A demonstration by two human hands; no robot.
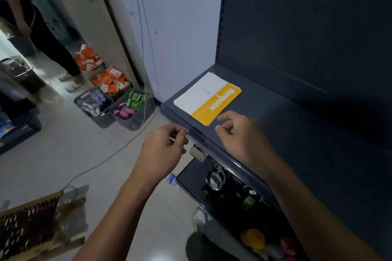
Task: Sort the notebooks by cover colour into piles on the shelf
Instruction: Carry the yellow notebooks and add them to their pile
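**So far, one yellow pile on the shelf**

Plainly, only one pile shows at this moment. A small stack of notebooks [209, 98] with yellow-and-white covers lies flat at the left end of the dark blue shelf [297, 133], at about twelve o'clock from the two hands and close to the shelf's front edge. The covers that show seem to match, so this pile looks correctly sorted, though how many notebooks it holds is hard to tell.

The right hand [239, 135] hovers over the shelf with the stack's near corner at its eleven o'clock, just beside it and apparently not touching. Its fingers are loosely curled and hold nothing. The left hand [165, 144] hangs in front of the shelf edge, at nine o'clock from the right one, with its fingers likewise curled in and nothing visible in them; some blur makes the fingertips uncertain.

The rest of the shelf, out toward three o'clock, carries no second pile, and no loose notebooks of any other colour are in view. As a judgement, one colour is placed and the other piles are not yet begun, unless more notebooks lie out of frame.

Down at ten o'clock on the floor stand grey baskets [131, 118] of small packets, unrelated to the sorting.
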